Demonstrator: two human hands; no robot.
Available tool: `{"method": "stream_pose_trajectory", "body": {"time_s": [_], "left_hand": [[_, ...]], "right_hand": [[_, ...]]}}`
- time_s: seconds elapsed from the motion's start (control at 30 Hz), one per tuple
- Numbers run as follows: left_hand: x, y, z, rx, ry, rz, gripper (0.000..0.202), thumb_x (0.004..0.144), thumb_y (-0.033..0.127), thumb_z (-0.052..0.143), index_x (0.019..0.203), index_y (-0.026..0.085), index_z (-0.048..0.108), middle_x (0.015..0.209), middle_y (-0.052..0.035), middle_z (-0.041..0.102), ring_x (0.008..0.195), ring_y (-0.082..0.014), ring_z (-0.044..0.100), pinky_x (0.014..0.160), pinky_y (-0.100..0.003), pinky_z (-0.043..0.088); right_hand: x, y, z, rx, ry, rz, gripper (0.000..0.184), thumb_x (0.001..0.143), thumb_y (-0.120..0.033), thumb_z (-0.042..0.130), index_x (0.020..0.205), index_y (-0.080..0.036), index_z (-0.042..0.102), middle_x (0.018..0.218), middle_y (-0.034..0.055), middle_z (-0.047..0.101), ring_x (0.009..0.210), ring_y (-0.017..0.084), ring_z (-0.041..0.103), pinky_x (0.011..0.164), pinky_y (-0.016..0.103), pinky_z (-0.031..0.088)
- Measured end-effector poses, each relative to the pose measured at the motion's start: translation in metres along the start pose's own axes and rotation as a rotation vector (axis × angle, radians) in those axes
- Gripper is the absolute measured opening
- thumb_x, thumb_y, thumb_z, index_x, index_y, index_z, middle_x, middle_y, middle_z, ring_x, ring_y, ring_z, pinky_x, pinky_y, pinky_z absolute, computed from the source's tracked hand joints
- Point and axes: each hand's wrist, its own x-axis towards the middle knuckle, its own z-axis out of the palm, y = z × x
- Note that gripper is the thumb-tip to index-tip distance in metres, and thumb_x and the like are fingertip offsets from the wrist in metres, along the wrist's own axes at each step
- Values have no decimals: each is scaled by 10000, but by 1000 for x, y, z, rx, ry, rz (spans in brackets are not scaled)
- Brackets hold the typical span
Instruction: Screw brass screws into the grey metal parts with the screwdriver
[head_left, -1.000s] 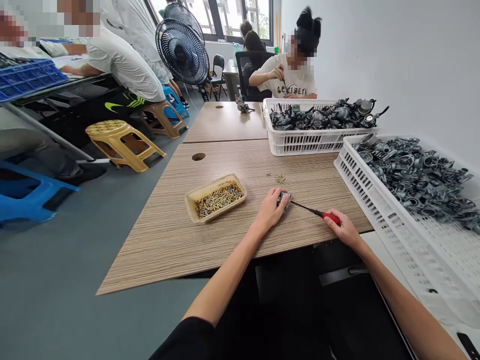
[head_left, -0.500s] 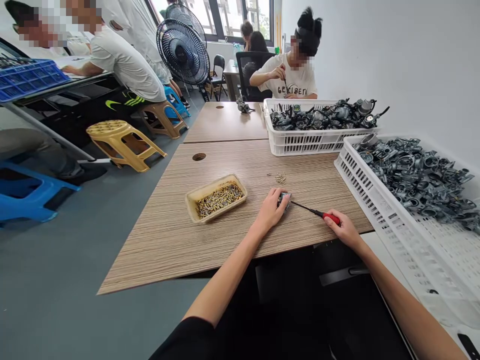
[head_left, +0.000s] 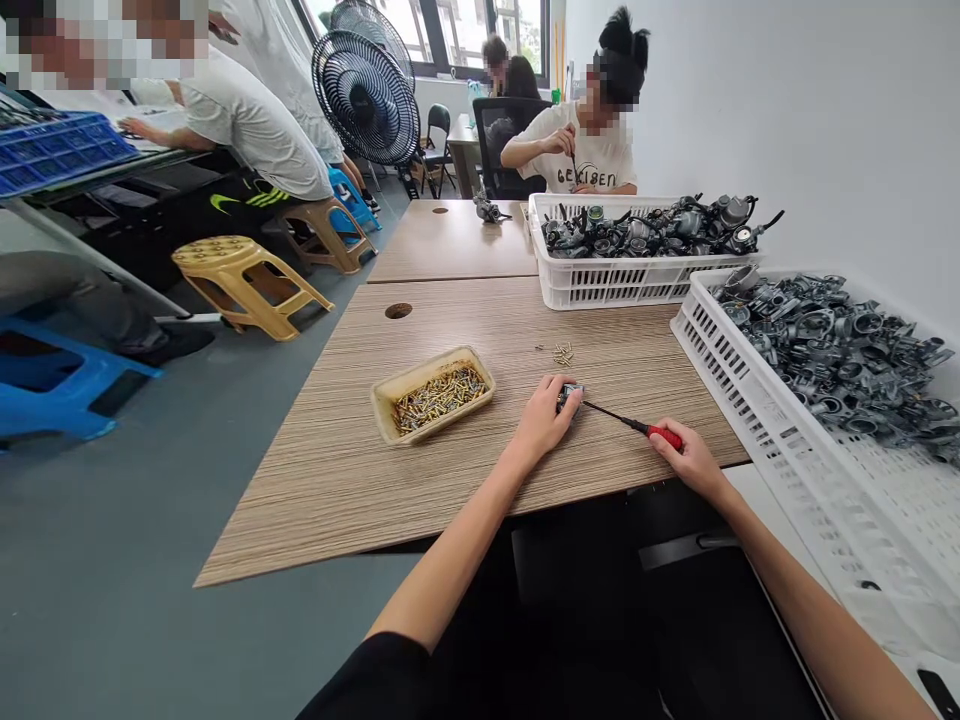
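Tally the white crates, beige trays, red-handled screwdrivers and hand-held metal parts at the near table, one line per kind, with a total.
White crates: 2
Beige tray: 1
Red-handled screwdriver, in the right hand: 1
Metal part, in the left hand: 1
Total: 5

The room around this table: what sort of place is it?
Probably a workshop: a white crate of metal parts, a tub of small pieces, and a screwdriver in the right hand.

Red screwdriver handle point(head_left: 666, 438) (black shaft point(head_left: 612, 413)).
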Motion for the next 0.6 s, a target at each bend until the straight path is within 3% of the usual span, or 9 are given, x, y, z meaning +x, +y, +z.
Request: {"method": "stream_pose_trajectory", "body": {"time_s": [0.6], "left_hand": [[-1, 1, -1, 9, -5, -5, 257, 1045, 420, 467, 1190, 241, 581, 1206, -83, 631, 1118, -229, 629, 994, -380, 506]], "right_hand": [[-1, -4, 1, -23, 6, 11, 389, 974, -586, 511, 827, -232, 573, 705, -2, 539, 675, 191, 503, 654, 312, 412]]}}
